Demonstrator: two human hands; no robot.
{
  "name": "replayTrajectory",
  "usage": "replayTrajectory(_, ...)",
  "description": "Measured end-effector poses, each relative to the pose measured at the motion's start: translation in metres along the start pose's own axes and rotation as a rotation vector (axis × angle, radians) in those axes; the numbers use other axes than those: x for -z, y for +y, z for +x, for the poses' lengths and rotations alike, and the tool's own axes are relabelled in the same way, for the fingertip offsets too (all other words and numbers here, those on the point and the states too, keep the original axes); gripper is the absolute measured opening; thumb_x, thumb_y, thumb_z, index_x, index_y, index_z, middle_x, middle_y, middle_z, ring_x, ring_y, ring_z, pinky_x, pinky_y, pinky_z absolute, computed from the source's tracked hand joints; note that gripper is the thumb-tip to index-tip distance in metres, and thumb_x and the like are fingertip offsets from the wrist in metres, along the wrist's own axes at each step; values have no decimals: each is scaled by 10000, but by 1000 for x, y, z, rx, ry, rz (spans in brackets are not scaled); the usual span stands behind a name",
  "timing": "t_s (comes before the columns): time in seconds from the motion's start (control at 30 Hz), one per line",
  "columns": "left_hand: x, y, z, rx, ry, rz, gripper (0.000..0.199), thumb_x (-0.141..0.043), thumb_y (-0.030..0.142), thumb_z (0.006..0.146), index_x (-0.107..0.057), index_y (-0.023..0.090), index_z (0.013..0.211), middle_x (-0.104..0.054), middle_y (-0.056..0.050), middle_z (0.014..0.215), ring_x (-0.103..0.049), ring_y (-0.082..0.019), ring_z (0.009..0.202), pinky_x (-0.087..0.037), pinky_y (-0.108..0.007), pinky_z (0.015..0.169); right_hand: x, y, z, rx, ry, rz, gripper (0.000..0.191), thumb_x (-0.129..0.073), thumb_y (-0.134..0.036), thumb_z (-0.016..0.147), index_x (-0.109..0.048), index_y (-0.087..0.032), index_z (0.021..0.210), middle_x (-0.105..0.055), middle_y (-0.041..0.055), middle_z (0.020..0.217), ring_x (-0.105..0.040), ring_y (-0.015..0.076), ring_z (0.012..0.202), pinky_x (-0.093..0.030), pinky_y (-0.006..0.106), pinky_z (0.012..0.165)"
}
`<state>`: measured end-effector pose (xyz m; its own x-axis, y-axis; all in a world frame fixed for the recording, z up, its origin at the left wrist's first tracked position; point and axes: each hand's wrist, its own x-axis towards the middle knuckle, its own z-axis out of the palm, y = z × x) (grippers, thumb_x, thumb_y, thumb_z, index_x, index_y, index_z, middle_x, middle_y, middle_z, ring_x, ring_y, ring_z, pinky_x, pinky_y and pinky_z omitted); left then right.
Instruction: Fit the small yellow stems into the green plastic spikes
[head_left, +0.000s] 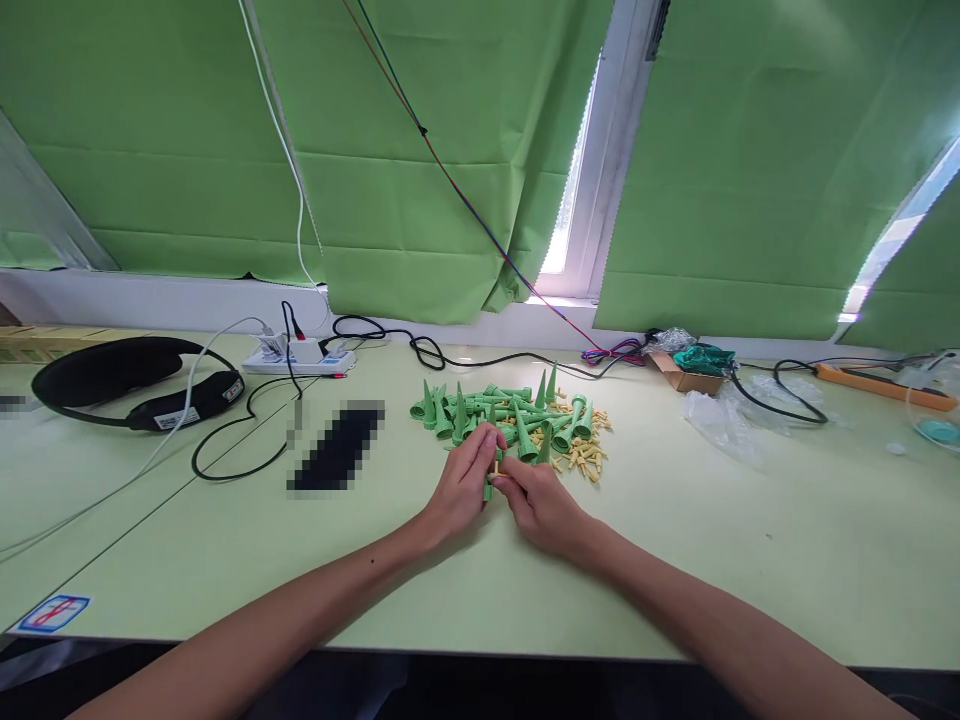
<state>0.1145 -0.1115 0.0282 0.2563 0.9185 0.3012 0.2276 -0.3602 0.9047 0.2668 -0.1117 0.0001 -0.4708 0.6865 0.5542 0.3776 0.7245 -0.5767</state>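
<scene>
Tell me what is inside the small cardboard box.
The small cardboard box shows crumpled green wrapping and clear plastic at its open top; whatever lies beneath them is covered.

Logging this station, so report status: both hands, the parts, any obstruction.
Left hand gripping green piece; right hand fingers closed at it. Green cones and yellow pieces heaped just beyond. Nothing between hands and heap.

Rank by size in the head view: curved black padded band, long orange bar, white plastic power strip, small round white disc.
1. Black padded band
2. Orange bar, white power strip: too alike to rank
3. Round white disc
</scene>
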Motion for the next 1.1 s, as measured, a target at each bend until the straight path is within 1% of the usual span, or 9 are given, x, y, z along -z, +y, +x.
replayTrajectory(0.1,1,0,0,15,-40,0,337,-323,478,986,-497,215,864,-355,27,644,-344,-131,560,-294,-242,482,-2,0,-1,16,3,17,292,-373,-224,972,-239,-232,712,-269,-66,573,-223,104,492,-213,258,505)
replayTrajectory(0.23,3,3,0,-38,-62,14,341,-339,439,990,-484,196,800,-410,13,699,-362,-135,636,-343,-259,589,1,0,-1,47,-34,40,283,-367,-218,969,-241,-229,715,-246,-68,579,-215,101,492,-204,258,507)
replayTrajectory(0.3,2,4,1,-37,-68,9,345,-338,431,993,-475,192,785,-423,8,719,-364,-136,653,-349,-261,609,1,0,-1,46,-31,45,280,-364,-222,969,-247,-229,714,-244,-68,581,-215,101,492,-204,255,506)
replayTrajectory(0.37,1,4,1,-12,-59,-10,349,-335,441,992,-468,194,786,-409,9,714,-359,-136,642,-345,-255,581,-1,-1,-2,32,-8,49,279,-361,-229,971,-255,-230,712,-259,-68,581,-228,99,490,-211,250,504)
replayTrajectory(0.47,0,2,1,16,-15,-33,356,-337,462,988,-466,199,785,-384,12,693,-354,-138,626,-332,-246,536,-5,-2,-3,9,45,43,277,-362,-235,971,-263,-229,712,-291,-66,578,-253,98,487,-225,247,504)
replayTrajectory(0.53,-1,2,2,10,0,-32,352,-345,455,987,-469,200,779,-386,13,692,-355,-135,626,-336,-244,544,-6,-2,-3,6,57,34,280,-364,-234,969,-261,-229,709,-296,-64,577,-255,98,486,-230,249,504)
replayTrajectory(0.77,2,2,3,19,-87,-45,342,-357,443,980,-467,201,764,-430,3,734,-378,-142,652,-355,-255,600,-3,-1,-4,38,11,28,273,-356,-223,967,-258,-228,712,-264,-63,586,-222,100,491,-219,256,507)
replayTrajectory(0.97,-2,1,3,-5,3,-34,351,-342,443,983,-452,203,752,-414,1,731,-376,-150,674,-358,-260,630,-7,-2,-5,14,77,10,284,-364,-238,968,-251,-228,707,-278,-63,580,-236,98,487,-220,250,505)
replayTrajectory(1.1,1,5,2,26,-82,-62,354,-361,466,974,-459,201,761,-414,4,722,-364,-139,627,-331,-250,543,-7,-4,-5,39,62,16,272,-355,-224,964,-256,-228,712,-271,-64,581,-228,97,483,-215,249,500)
